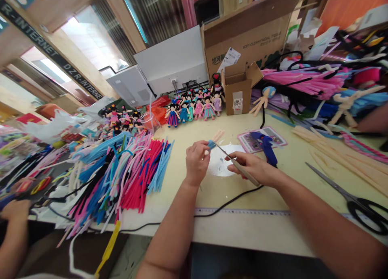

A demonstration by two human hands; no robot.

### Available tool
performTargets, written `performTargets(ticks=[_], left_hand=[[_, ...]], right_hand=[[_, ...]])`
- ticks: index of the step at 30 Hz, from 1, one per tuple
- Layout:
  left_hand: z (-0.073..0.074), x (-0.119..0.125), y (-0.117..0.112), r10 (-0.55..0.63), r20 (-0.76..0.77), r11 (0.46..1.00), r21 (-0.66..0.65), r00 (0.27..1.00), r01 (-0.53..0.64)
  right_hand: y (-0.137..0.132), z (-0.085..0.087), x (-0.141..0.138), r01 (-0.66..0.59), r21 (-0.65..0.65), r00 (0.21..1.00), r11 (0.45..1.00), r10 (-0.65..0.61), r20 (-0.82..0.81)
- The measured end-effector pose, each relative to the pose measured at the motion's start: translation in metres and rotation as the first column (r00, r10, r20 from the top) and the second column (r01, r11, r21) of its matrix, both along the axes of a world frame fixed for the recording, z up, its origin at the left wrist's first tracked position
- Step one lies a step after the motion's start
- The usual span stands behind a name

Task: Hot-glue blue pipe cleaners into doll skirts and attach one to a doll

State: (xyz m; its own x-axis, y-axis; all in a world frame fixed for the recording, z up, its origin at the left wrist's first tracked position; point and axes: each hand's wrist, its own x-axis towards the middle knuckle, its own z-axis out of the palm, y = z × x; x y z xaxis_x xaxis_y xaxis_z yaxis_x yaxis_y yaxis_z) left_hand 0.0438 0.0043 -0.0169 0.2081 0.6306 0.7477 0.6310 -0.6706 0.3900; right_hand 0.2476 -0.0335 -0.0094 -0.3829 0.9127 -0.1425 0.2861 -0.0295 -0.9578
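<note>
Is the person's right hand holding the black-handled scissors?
No, the black-handled scissors lie on the table, while the right hand holds a different, slim tool.

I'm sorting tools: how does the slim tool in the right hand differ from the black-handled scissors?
The slim tool is held in the right hand, its tip close to the small blue piece; the black-handled scissors lie on the table. The scissors have big loop handles; the slim tool shows none. Both are long and narrow.

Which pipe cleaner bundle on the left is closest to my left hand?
The light blue bundle at the right end, beside the hot pink bundle; the others there lie farther from your left hand.
</note>
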Motion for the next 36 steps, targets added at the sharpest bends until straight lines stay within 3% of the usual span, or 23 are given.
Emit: performTargets(ticks=[7, 17, 21, 25, 28, 32, 36], left_hand=[[0.0, 0.001, -0.001, 0.028, -0.037, 0.999, 0.028, 0.999, -0.027], [0.0, 0.002, -0.001, -0.001, 0.029, 1.0, 0.002, 1.0, 0.001], [0.001, 0.001, -0.001, 0.001, 0.007, 1.0, 0.014, 1.0, -0.001], [0.002, 0.0, -0.002, 0.024, -0.005, 0.999, 0.035, 1.0, -0.024], [0.002, -0.002, -0.003, 0.04, 0.026, 0.998, 0.048, 0.999, -0.041], [0.008, -0.002, -0.006, 0.037, 0.004, 0.994, 0.106, 0.999, -0.038], [0.018, -0.003, -0.004, 0.047, -0.105, 0.987, 0.156, 0.993, -0.031]], right_hand=[[-0.001, -0.004, 0.001, 0.052, 0.177, 0.986, 0.983, -0.079, 0.149], [0.0, -0.003, 0.001, 0.035, 0.228, 0.982, 0.973, -0.076, 0.174], [-0.002, -0.005, -0.002, 0.062, 0.188, 0.989, 0.98, -0.085, 0.119], [0.0, -0.006, -0.002, 0.088, 0.025, 0.995, 0.996, -0.086, -0.051], [0.002, -0.006, 0.001, 0.04, -0.06, 0.986, 0.997, -0.049, -0.161], [0.0, -0.003, 0.004, -0.077, -0.028, 0.978, 0.997, 0.07, -0.199], [-0.002, 0.003, 0.006, -0.101, 0.001, 0.977, 0.995, 0.099, -0.189]])
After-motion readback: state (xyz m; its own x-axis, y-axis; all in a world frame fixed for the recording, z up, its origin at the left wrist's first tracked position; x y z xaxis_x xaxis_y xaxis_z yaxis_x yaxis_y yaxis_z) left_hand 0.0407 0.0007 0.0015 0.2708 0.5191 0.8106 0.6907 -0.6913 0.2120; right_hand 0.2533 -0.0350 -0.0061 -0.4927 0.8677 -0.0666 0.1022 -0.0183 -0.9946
